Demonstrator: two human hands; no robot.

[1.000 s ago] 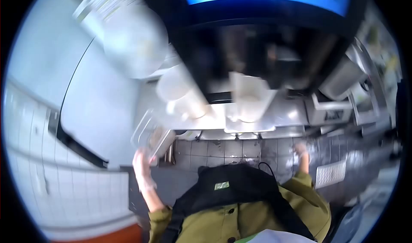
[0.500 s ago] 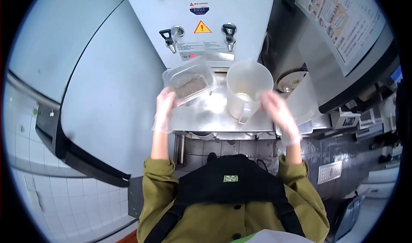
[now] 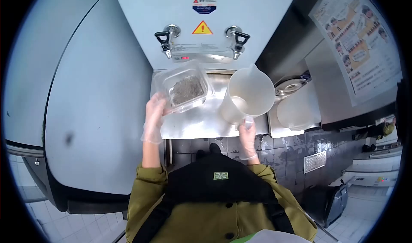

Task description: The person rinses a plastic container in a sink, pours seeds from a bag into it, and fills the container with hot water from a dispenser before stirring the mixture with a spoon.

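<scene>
My left hand (image 3: 155, 112), in a clear glove, grips the left edge of a clear plastic container (image 3: 206, 95) over the steel counter. Dark, dry, loose material (image 3: 187, 89) covers the container's bottom. Gloved as well, my right hand (image 3: 247, 135) is closed around the handle of a translucent pitcher (image 3: 253, 90). The pitcher is tilted a little, its open mouth facing up, and no contents can be made out in it. Both vessels are in front of the dispenser (image 3: 206, 50), below its two taps.
The steel counter (image 3: 189, 129) runs under both vessels. Another translucent pitcher (image 3: 296, 110) lies on a white tray (image 3: 285, 133) at the right, near a round metal lid (image 3: 289, 87). A printed poster (image 3: 360, 45) hangs at the upper right. A black bin (image 3: 328, 202) stands on the floor.
My right hand has moved from the pitcher's right side down to its handle and closed on it. My left hand still holds the container. The view has shifted slightly.
</scene>
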